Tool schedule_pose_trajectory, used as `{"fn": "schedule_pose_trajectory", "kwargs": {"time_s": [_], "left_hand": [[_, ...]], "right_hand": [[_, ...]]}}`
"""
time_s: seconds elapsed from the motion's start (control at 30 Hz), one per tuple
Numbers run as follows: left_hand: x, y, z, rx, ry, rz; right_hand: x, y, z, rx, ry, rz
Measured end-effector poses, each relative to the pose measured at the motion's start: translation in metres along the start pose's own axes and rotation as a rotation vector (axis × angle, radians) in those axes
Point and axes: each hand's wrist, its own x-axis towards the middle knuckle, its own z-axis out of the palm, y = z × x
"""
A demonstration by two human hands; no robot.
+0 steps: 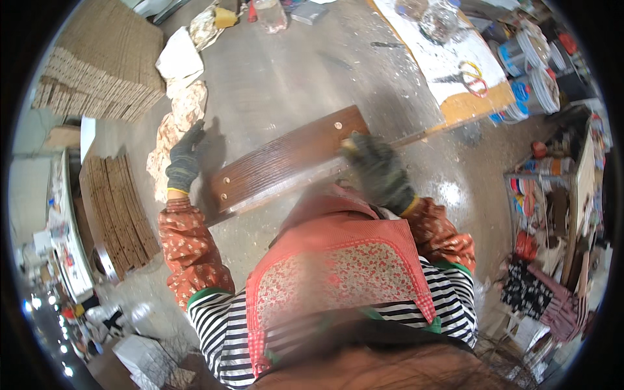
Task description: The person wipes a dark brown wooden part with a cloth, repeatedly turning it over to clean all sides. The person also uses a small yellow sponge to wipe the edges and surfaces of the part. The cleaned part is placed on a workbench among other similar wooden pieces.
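A dark brown wooden board (286,153) with light round spots near its ends lies aslant on the grey worktable (292,71), in front of my body. My left hand (184,159), in a dark knitted glove, is just left of the board with its fingers stretched out. It is next to a crumpled, stained cloth (188,107) and appears to hold nothing. My right hand (382,170), gloved too, is at the board's right end and smeared by motion. A yellowish patch shows at its fingertips; whether that is a held thing or part of the glove cannot be made out.
Stacks of brown boards (107,55) stand at the far left, more boards (117,211) below them. Scissors (465,79) lie on a white sheet (432,52) at the far right, near several buckets (533,94). A cluttered shelf (543,175) stands right. A clear bottle (270,16) is at the back.
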Motion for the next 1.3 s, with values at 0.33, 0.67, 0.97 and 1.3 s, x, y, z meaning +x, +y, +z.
{"fn": "schedule_pose_trajectory", "kwargs": {"time_s": [0.33, 0.67, 0.97, 1.3], "left_hand": [[-0.111, 0.141, 0.153, 0.392, 0.413, 0.485], [-0.113, 0.082, 0.233, 0.328, 0.466, 0.444], [-0.075, 0.087, 0.246, -0.404, 0.678, 0.570], [-0.081, 0.068, 0.249, -0.357, 0.618, 0.598]], "right_hand": [[0.037, 0.123, -0.028, 0.269, -0.039, 0.020], [0.135, 0.060, -0.003, 0.242, -0.395, -0.452], [0.199, -0.097, 0.071, 0.233, -0.156, -0.782], [0.208, -0.196, 0.042, 0.557, -0.292, -1.225]]}}
